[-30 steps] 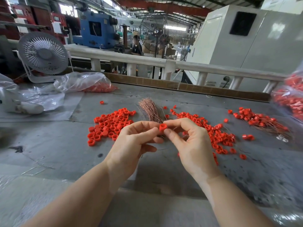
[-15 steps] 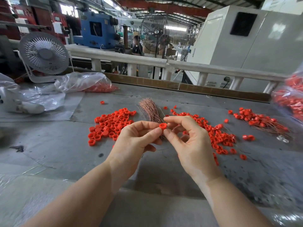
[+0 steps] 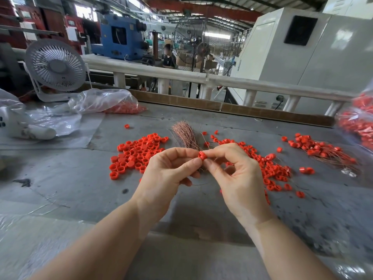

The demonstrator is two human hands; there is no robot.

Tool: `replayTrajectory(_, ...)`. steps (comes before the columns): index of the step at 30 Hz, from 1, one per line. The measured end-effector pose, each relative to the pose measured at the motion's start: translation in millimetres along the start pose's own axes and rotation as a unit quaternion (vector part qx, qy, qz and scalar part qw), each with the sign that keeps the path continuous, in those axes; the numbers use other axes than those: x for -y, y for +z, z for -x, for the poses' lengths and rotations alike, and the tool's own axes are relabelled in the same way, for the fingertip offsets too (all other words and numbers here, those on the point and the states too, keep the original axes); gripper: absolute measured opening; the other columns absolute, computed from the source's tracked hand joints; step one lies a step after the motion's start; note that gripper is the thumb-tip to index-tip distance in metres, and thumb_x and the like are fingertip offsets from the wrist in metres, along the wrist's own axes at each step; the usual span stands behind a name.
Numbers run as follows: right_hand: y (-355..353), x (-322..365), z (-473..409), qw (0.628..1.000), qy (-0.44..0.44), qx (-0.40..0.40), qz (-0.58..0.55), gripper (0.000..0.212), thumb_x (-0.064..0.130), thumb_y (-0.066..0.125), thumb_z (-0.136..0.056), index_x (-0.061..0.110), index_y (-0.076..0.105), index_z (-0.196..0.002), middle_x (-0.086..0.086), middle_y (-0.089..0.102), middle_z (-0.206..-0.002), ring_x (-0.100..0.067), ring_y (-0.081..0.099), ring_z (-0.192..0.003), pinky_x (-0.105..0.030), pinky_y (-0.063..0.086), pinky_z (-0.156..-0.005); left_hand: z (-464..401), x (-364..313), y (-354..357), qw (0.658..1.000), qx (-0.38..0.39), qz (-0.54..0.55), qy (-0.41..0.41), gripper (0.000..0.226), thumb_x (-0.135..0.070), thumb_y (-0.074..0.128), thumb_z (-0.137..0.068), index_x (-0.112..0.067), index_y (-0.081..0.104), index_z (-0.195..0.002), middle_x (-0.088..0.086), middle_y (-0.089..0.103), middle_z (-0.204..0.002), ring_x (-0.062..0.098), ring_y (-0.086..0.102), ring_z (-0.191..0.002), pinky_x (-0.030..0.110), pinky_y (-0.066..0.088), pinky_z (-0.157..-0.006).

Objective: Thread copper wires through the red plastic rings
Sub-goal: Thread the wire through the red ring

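Table (image 3: pixel 60 188) first: grey, with a loose ring pile (image 3: pixel 137 154) left of centre, a wire bundle (image 3: pixel 185 136) behind the hands, and wired rings (image 3: pixel 270 168) scattered right. Above it the left hand (image 3: pixel 167 174) and right hand (image 3: pixel 236 174) meet, thumbs and forefingers pinching one ring (image 3: pixel 202 155) between them. Any wire there is too fine to see; it could likely buckle or miss the hole if the ring twists.
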State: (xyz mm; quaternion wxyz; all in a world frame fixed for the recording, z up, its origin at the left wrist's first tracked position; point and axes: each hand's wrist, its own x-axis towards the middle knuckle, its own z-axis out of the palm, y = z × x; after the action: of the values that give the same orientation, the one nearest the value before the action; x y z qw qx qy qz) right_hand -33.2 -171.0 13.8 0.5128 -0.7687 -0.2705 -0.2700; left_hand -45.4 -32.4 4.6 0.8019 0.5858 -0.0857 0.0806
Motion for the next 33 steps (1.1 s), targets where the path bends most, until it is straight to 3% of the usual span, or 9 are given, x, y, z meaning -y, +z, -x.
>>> replayTrajectory(9,0,-2,0,1.0,-0.004,0.007,0.023,0.012,0.002,0.071,-0.079,0.013,0.071,-0.084,0.006,0.062,-0.083,-0.005,0.056,-0.075,-0.009,0.039,-0.066,-2,2,0,0.999,-0.016,-0.031,0.004,0.007,-0.006,0.068,-0.073,-0.009,0.067,-0.079,0.001,0.067,-0.061,0.008,0.058,-0.049,0.016,0.043,-0.045)
replayTrajectory(15,-2,1,1,0.998,0.052,0.015,-0.022,0.021,0.003,0.069,-0.08,0.023,0.067,-0.078,0.005,0.064,-0.079,-0.008,0.059,-0.076,-0.013,0.042,-0.065,0,2,1,0.999,-0.012,-0.047,0.01,0.007,-0.003,0.068,-0.076,-0.01,0.068,-0.079,0.001,0.067,-0.062,0.008,0.058,-0.05,0.017,0.044,-0.045)
replayTrajectory(21,-2,2,0,0.996,0.083,0.015,-0.041,0.018,0.006,0.069,-0.081,0.023,0.068,-0.077,0.007,0.064,-0.076,-0.008,0.059,-0.074,-0.016,0.042,-0.063,1,1,3,0.998,-0.015,-0.058,0.008,0.009,-0.001,0.066,-0.08,-0.01,0.068,-0.08,-0.002,0.066,-0.062,0.007,0.057,-0.05,0.017,0.043,-0.045)
replayTrajectory(26,-3,1,-1,0.991,0.109,-0.013,-0.079,0.005,0.024,0.066,-0.075,0.028,0.068,-0.075,0.016,0.061,-0.066,-0.003,0.055,-0.061,-0.017,0.041,-0.057,1,1,4,0.998,-0.021,-0.062,0.002,0.007,-0.001,0.066,-0.08,-0.008,0.067,-0.082,0.004,0.068,-0.068,0.008,0.056,-0.05,0.018,0.043,-0.044)
replayTrajectory(29,-5,-4,-3,0.987,0.122,-0.049,-0.089,0.008,0.014,0.071,-0.08,0.022,0.07,-0.077,0.014,0.062,-0.064,-0.002,0.053,-0.056,-0.016,0.04,-0.059,1,2,3,0.997,-0.04,-0.061,-0.004,0.007,-0.002,0.066,-0.08,-0.009,0.066,-0.082,0.003,0.07,-0.07,0.007,0.055,-0.049,0.017,0.042,-0.043)
replayTrajectory(31,-7,-7,-4,0.988,0.124,-0.077,-0.049,0.013,0.009,0.07,-0.081,0.021,0.07,-0.075,0.011,0.064,-0.067,-0.003,0.055,-0.059,-0.011,0.04,-0.059,-1,4,1,0.995,-0.074,-0.062,-0.01,0.005,-0.005,0.067,-0.08,-0.008,0.066,-0.084,0.001,0.07,-0.07,0.007,0.054,-0.049,0.016,0.041,-0.042)
replayTrajectory(33,-8,-11,-3,0.989,0.102,-0.078,0.073,0.015,0.006,0.07,-0.08,0.019,0.068,-0.072,0.005,0.064,-0.074,-0.006,0.056,-0.066,-0.011,0.04,-0.061,-4,5,-3,0.992,-0.112,-0.054,-0.019,0.006,-0.006,0.067,-0.081,-0.007,0.067,-0.087,0.003,0.071,-0.073,0.007,0.053,-0.049,0.015,0.041,-0.042)
